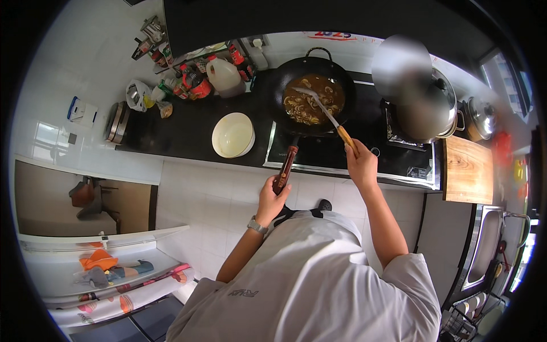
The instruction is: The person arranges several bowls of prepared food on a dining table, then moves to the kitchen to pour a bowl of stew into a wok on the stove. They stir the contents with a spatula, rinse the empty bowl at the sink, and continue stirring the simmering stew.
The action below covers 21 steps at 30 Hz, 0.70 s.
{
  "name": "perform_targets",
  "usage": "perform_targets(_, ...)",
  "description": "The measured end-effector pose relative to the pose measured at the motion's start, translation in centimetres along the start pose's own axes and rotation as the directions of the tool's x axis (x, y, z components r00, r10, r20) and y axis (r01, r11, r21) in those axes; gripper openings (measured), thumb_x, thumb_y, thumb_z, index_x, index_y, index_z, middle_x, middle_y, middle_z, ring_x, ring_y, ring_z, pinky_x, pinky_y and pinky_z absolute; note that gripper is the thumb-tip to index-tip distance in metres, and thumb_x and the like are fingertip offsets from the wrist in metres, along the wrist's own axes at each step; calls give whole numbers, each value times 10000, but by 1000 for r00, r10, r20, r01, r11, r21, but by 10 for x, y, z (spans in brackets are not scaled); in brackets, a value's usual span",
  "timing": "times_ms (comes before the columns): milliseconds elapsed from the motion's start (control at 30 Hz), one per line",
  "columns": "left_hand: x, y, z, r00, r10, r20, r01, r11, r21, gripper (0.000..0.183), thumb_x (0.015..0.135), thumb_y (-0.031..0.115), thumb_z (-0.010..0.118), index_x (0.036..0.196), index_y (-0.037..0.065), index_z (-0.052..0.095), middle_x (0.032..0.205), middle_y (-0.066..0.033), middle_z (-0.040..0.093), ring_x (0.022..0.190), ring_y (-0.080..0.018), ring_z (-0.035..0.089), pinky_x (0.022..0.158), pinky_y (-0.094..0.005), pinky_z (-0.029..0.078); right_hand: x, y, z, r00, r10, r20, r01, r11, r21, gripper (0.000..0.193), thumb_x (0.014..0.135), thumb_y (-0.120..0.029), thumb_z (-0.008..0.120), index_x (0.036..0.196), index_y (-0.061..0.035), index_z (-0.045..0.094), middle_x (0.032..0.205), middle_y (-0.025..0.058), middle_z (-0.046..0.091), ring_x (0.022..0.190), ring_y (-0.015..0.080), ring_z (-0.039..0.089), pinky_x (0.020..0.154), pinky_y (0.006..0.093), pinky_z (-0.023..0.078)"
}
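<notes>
A black wok [276, 85] sits on the stove, holding brown, saucy food [307, 114] with pale sliced pieces. My left hand [272, 199] is closed around the wok's dark reddish handle, which points toward me. In my right hand [362, 163] is the wooden handle of a metal spatula [326, 110]. Its blade lies in the food, near the middle of the wok. To the left of the wok stands a white bowl [233, 135] with no food visible inside.
A lidded pot [450, 102], partly blurred, stands on the right burner. Beyond it is a wooden board [468, 170] beside the sink [482, 245]. Several bottles, including a large whitish jug [225, 77], line the back left of the black counter [171, 134].
</notes>
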<state>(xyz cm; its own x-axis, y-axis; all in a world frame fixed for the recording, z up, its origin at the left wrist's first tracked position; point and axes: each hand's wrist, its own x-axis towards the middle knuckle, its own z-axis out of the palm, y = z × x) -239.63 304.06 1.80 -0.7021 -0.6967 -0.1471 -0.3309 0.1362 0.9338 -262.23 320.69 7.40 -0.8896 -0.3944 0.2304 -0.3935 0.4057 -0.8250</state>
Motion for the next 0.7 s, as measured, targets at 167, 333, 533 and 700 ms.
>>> perform_targets(167,0,9,1,999,-24,21,26,998,-60,396,875,204,727,1142,-27,546,744,2,580,582,-76,520,537,-259,440,10,20,38,957,-264,-123,224,936,-271,309,902,-180,658,1160,-21,596,848,155,677,662,351,659,554,409,540)
perform_targets(333,-1,14,1,999,-22,27,24,996,-80,370,890,185,710,1141,-27,539,732,9,573,577,-72,523,529,-253,436,2,14,62,988,-150,-27,133,935,-329,456,904,-171,629,1309,-33,470,863,180,651,661,367,654,556,430,548)
perform_targets(533,-1,16,1,998,-45,42,47,997,-64,364,899,172,698,1154,-30,534,740,7,580,578,-71,533,518,-248,441,-31,-7,62,974,-170,146,196,963,-187,678,880,-203,673,1422,22,334,904,215,647,687,357,667,575,413,549)
perform_targets(700,0,14,1,997,-49,56,55,993,-100,353,917,178,682,1166,-24,535,770,0,586,583,-70,540,520,-240,458,-58,6,38,950,-59,308,37,996,79,674,908,-245,667,1441,-13,325,877,141,653,657,288,663,565,377,523)
